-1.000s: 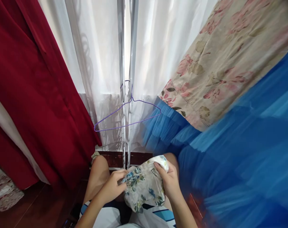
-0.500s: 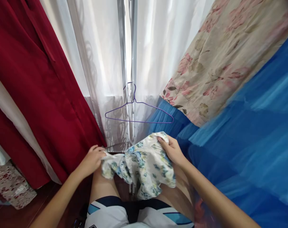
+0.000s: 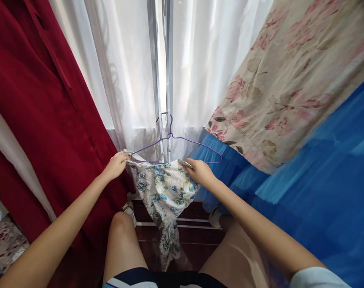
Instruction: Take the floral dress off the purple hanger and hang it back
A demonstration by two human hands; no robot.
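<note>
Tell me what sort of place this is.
Probably a home clothes-drying spot by a window: a wire hanger hangs against white curtains, with a red garment and a blue skirt hanging alongside.

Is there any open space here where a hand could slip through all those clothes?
Only the middle gap: before the white curtain, between the red garment and the blue tulle. Lower down it is crowded by the purple hanger, the floral cloth and both hands.

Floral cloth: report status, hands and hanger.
Left hand and right hand grip floral cloth by its top edge, stretched wide. Purple hanger just behind it. Nothing between.
</note>
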